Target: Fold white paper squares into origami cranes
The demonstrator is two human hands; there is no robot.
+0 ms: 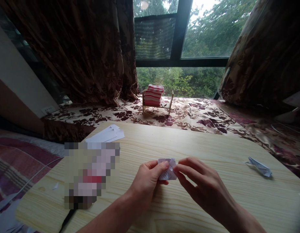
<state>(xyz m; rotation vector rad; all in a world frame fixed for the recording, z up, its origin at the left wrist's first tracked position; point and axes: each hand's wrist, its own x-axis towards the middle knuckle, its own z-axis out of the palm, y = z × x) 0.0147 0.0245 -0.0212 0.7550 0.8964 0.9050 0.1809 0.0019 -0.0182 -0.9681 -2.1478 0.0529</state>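
A small folded piece of paper [173,165], whitish with faint marks on it, is held up over the wooden table. My left hand [151,174] grips it from the left, thumb pressed on its face and fingers behind. At its right edge, my right hand [197,176] pinches the paper between thumb and fingertips. Both hands hide parts of the paper's edges. On the table to the right lies a folded paper shape [259,167], long and pointed at one end.
Flat white paper strips [106,134] lie at the table's [145,142] far left. Below them is a blurred-out object [91,176] with a black cord [67,220]. Beyond the table, a small wooden rack [171,100] bears a stack of striped cloths [153,95].
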